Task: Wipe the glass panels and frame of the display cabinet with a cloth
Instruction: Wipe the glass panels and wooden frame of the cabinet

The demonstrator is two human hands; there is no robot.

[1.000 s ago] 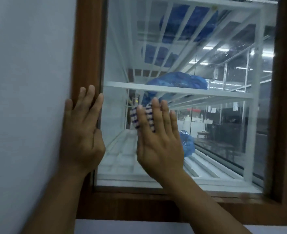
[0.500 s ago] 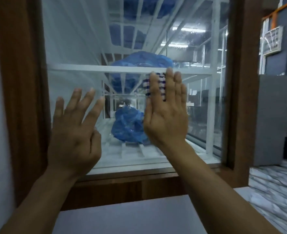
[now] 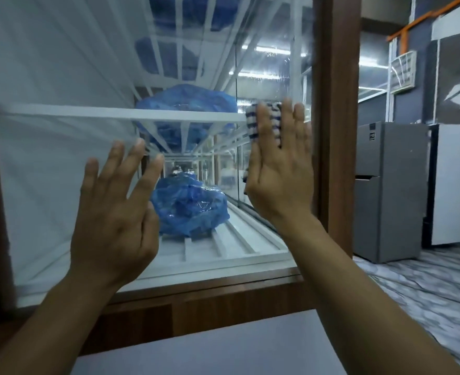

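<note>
Blue-and-white striped cloth (image 3: pixel 251 123) pressed to glass panel (image 3: pixel 61 158) beneath straight-fingered right hand (image 3: pixel 280 180), wooden frame (image 3: pixel 337 131) just right; left hand (image 3: pixel 115 212) open, fingers spread, to its left.

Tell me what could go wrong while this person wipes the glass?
The cloth sits under the flat right hand, pressed by straight fingers and not gripped, so it might slip and drop. The bare left hand is spread at the glass and could leave fresh prints. The right hand is close to the wooden frame and might knock it.
</note>
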